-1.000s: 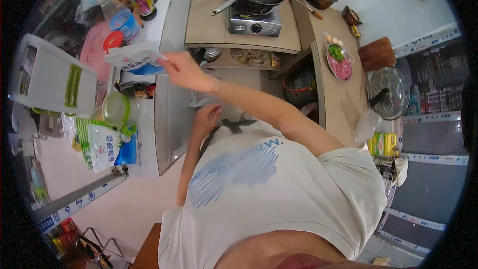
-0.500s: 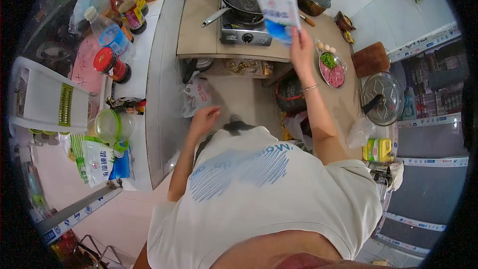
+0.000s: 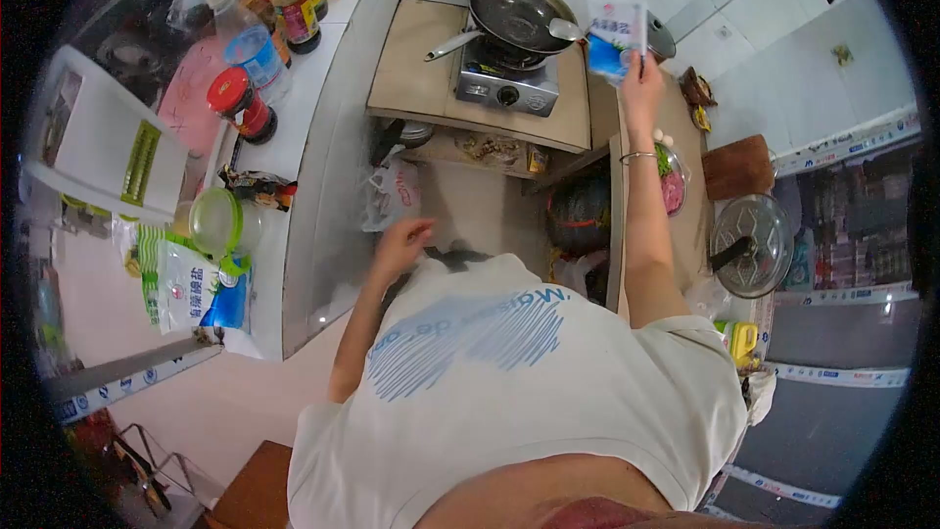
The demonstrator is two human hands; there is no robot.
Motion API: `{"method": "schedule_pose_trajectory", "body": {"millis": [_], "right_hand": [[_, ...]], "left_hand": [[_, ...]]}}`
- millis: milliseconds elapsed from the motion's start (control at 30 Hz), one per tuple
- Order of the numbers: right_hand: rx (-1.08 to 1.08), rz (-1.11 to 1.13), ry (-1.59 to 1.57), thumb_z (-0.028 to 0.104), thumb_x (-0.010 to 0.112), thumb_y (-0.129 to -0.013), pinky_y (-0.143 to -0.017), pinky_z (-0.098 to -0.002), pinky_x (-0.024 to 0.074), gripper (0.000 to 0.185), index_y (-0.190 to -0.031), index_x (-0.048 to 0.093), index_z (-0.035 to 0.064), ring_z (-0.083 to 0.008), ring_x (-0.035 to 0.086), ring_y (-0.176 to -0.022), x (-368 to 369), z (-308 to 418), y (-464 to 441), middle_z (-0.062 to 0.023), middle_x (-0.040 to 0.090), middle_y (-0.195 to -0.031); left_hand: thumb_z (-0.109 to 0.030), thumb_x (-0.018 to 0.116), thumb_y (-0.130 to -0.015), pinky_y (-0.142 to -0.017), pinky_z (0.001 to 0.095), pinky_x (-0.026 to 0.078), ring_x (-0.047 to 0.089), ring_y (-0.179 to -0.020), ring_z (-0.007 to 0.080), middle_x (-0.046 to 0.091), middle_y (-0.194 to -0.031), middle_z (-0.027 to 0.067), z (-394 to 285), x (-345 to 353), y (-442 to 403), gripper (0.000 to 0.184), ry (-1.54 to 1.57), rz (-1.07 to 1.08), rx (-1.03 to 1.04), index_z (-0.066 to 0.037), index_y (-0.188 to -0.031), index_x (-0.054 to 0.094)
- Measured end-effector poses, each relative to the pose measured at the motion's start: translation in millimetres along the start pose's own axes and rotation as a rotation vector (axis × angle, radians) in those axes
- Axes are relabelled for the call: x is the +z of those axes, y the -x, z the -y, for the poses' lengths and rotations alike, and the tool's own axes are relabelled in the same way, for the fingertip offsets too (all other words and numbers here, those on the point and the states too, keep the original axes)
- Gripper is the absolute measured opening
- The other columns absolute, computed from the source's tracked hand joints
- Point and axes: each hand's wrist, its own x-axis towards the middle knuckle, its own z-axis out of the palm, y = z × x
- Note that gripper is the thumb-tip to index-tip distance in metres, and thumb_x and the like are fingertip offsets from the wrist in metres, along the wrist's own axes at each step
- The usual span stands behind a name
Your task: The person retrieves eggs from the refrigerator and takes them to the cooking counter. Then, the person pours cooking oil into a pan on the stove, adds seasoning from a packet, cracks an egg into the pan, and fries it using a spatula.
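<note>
My right hand (image 3: pixel 641 83) is closed on the lower corner of a white and blue salt packet (image 3: pixel 615 34). The raised packet hangs in the air right of the frying pan (image 3: pixel 514 15), partly covering a lidded pot (image 3: pixel 661 37). A metal spatula head (image 3: pixel 565 29) rests at the pan's right rim; the rest of it is hidden by the packet. The pan sits on a silver gas stove (image 3: pixel 507 88). Low in front of my body, my left hand (image 3: pixel 399 245) has its fingers loosely curled in, with nothing seen in them.
On the left ledge stand a red-lidded jar (image 3: pixel 242 103), a plastic bottle (image 3: pixel 250 49), sauce bottles (image 3: pixel 294 10), a green-rimmed container (image 3: pixel 215 222) and another salt packet (image 3: pixel 196 289). To the right are a meat plate (image 3: pixel 674 191), a cutting board (image 3: pixel 737 167) and a glass lid (image 3: pixel 752 243).
My right hand has carried the salt packet slightly right in view, away from over the pan's edge. The view has shifted, uncovering the spatula head. My left hand stays curled low.
</note>
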Motion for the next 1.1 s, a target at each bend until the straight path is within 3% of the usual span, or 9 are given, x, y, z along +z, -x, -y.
{"method": "schedule_pose_trajectory", "body": {"millis": [100, 300, 467, 567, 700, 767, 833, 933, 1100], "right_hand": [[-0.088, -0.141, 0.062, 0.021, 0.049, -0.088, -0.054, -0.0386, 0.0411, 0.023, -0.081, 0.055, -0.0001, -0.0351, 0.054, -0.06, 8, 9, -32, -0.0208, 0.056, -0.067], [-0.005, 0.126, 0.265, 0.02, 0.048, -0.087, -0.06, -0.0462, 0.0438, 0.02, -0.08, 0.054, 0.0024, -0.0405, 0.057, -0.07, 83, -66, -82, -0.0208, 0.059, -0.071], [0.138, 0.002, 0.046, 0.023, 0.049, -0.087, -0.066, -0.0448, 0.0465, 0.026, -0.078, 0.057, 0.0003, -0.0364, 0.061, -0.07, 67, -4, -89, -0.019, 0.062, -0.07], [-0.038, 0.08, 0.322, 0.021, 0.049, -0.087, -0.067, -0.0449, 0.0465, 0.024, -0.079, 0.059, 0.0005, -0.0368, 0.061, -0.07, 101, -47, -97, -0.0191, 0.062, -0.071], [-0.001, 0.066, 0.229, 0.02, 0.048, -0.086, -0.066, -0.0449, 0.0463, 0.023, -0.081, 0.059, -0.0002, -0.0361, 0.061, -0.071, 129, -80, -110, -0.0204, 0.061, -0.071], [0.09, 0.127, 0.13, 0.02, 0.049, -0.086, -0.065, -0.0447, 0.0463, 0.024, -0.08, 0.058, -0.0007, -0.0367, 0.061, -0.073, 109, -40, -102, -0.0204, 0.061, -0.071], [0.01, 0.022, 0.091, 0.02, 0.05, -0.086, -0.064, -0.0456, 0.0455, 0.024, -0.078, 0.058, -0.0009, -0.0375, 0.06, -0.071, 104, -24, -101, -0.019, 0.061, -0.07], [-0.1, 0.072, 0.277, 0.021, 0.05, -0.086, -0.063, -0.0466, 0.0444, 0.024, -0.077, 0.057, -0.001, -0.0384, 0.059, -0.068, 145, -92, -115, -0.0186, 0.061, -0.069], [-0.06, 0.036, 0.173, 0.022, 0.048, -0.087, -0.061, -0.045, 0.0437, 0.026, -0.077, 0.058, -0.0004, -0.0391, 0.058, -0.067, 141, -79, -114, -0.0195, 0.061, -0.07]], "left_hand": [[-0.018, 0.059, -0.082, -0.07, 0.0303, 0.047, 0.061, -0.076, 0.0224, 0.064, -0.089, 0.0144, 14, -3, 7, 0.024, 0.069, -0.06, -0.093, -0.003, -0.102, 0.062], [-0.02, 0.058, -0.085, -0.068, 0.0282, 0.047, 0.059, -0.074, 0.0146, 0.064, -0.086, 0.0094, 39, -1, 13, 0.025, 0.0, -0.144, -0.08, -0.004, -0.104, 0.062], [-0.018, 0.062, -0.08, -0.066, 0.03, 0.047, 0.06, -0.07, 0.0209, 0.064, -0.082, 0.0141, 46, 3, 26, 0.023, 0.068, -0.26, -0.136, -0.003, -0.098, 0.064], [-0.018, 0.062, -0.08, -0.067, 0.0299, 0.047, 0.061, -0.073, 0.0216, 0.063, -0.083, 0.0142, 51, 6, 33, 0.023, 0.073, -0.269, -0.138, -0.002, -0.098, 0.063], [-0.017, 0.061, -0.081, -0.067, 0.0301, 0.048, 0.062, -0.073, 0.0216, 0.064, -0.083, 0.0141, 40, 3, 30, 0.023, 0.032, -0.28, -0.174, -0.002, -0.098, 0.063], [-0.017, 0.061, -0.081, -0.067, 0.0302, 0.048, 0.062, -0.073, 0.0217, 0.064, -0.083, 0.0141, 37, 2, 31, 0.023, 0.028, -0.284, -0.183, -0.002, -0.098, 0.063], [-0.017, 0.061, -0.081, -0.067, 0.0303, 0.048, 0.062, -0.073, 0.0219, 0.064, -0.083, 0.014, 38, 3, 27, 0.023, 0.027, -0.291, -0.187, -0.002, -0.098, 0.063], [-0.017, 0.06, -0.082, -0.067, 0.0307, 0.048, 0.062, -0.074, 0.0223, 0.064, -0.086, 0.0143, 44, 10, 31, 0.023, 0.045, -0.285, -0.196, -0.002, -0.098, 0.063], [-0.018, 0.061, -0.081, -0.067, 0.0308, 0.048, 0.063, -0.074, 0.0221, 0.065, -0.086, 0.0151, 39, 8, 29, 0.024, 0.038, -0.29, -0.235, -0.003, -0.099, 0.063]]}}
